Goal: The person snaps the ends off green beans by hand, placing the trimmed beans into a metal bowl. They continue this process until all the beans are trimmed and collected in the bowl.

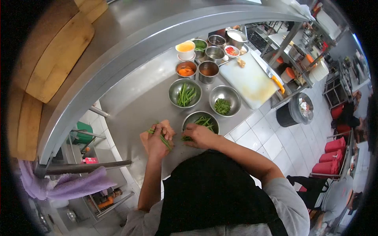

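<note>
Several green beans (165,142) stick out of my left hand (158,138), which is closed round them. Under that hand lies a salmon-coloured cloth or paper (144,137). My right hand (201,136) reaches over the near left rim of a steel bowl (217,125), its fingers bent in on green beans; the fingertips are partly hidden. More green beans (204,122) lie in this bowl. Just beyond stand a bowl of whole green beans (186,95) and a bowl of finely chopped greens (223,106).
A white cutting board (248,84) carries a knife with a yellow handle (278,84). Steel pots, one with orange pieces (186,71), crowd the counter's far end. A metal shelf edge (130,35) curves overhead. A bin (291,112) and a person (334,194) are to the right.
</note>
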Action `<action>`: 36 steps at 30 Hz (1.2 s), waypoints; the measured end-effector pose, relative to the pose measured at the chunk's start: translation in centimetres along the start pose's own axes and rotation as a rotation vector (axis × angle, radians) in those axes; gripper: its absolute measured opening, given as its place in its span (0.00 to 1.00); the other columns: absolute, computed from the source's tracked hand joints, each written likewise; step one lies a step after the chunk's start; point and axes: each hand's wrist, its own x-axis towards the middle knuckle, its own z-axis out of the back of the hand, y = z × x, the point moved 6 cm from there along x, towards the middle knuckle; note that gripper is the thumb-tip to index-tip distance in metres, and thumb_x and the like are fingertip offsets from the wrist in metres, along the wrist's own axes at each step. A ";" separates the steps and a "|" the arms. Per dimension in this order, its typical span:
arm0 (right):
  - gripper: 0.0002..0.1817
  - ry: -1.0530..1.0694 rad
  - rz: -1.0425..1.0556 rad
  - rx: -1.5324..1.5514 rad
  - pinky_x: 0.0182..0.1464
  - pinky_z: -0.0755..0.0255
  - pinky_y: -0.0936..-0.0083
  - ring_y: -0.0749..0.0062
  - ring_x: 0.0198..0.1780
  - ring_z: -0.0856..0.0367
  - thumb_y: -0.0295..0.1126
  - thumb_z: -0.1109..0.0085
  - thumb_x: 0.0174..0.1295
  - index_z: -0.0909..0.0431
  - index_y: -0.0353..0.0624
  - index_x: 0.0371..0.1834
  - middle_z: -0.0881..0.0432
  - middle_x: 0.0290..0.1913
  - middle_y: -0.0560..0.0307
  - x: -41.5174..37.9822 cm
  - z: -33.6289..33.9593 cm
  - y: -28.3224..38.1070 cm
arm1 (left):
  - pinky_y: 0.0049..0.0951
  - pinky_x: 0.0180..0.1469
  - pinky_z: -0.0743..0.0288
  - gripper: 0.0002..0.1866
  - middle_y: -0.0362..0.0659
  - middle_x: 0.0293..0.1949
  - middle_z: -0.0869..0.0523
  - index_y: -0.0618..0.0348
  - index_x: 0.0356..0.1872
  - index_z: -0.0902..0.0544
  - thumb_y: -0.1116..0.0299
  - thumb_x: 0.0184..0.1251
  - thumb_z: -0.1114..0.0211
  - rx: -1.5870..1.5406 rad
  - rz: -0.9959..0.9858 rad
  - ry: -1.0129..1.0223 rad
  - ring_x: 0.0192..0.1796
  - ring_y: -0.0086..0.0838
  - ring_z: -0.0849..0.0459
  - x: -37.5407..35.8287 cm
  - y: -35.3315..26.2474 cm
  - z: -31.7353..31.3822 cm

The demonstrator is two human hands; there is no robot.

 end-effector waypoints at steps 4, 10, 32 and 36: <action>0.17 0.151 -0.025 -0.064 0.52 0.23 0.54 0.46 0.50 0.19 0.34 0.34 0.58 0.19 0.43 0.49 0.20 0.44 0.45 0.9 -1.3 0.3 | 0.25 0.25 0.35 0.11 0.34 0.23 0.33 0.54 0.36 0.28 0.63 0.82 0.47 -0.022 0.080 -0.080 0.21 0.20 0.34 -0.1 0.5 0.6; 0.13 0.060 -0.074 -0.002 0.47 0.23 0.55 0.48 0.45 0.18 0.32 0.34 0.57 0.17 0.41 0.45 0.20 0.41 0.47 1.0 2.8 0.7 | 0.19 0.18 0.42 0.07 0.31 0.19 0.34 0.58 0.44 0.23 0.65 0.80 0.43 0.221 0.022 0.025 0.16 0.15 0.38 -1.3 -0.8 -2.0; 0.11 -0.280 -0.228 0.330 0.38 0.26 0.80 0.77 0.37 0.18 0.20 0.39 0.61 0.17 0.37 0.47 0.18 0.37 0.55 -3.2 11.2 -1.0 | 0.29 0.36 0.25 0.13 0.46 0.25 0.16 0.71 0.38 0.18 0.69 0.64 0.28 1.105 -0.141 0.479 0.32 0.18 0.21 0.2 -0.6 -12.4; 0.10 -0.362 -0.055 0.082 0.38 0.24 0.74 0.67 0.36 0.16 0.21 0.36 0.61 0.17 0.37 0.46 0.18 0.37 0.52 -2.6 11.8 0.3 | 0.29 0.36 0.25 0.12 0.45 0.26 0.16 0.70 0.38 0.17 0.69 0.64 0.28 1.055 -0.115 0.488 0.32 0.18 0.20 0.5 -0.6 -12.1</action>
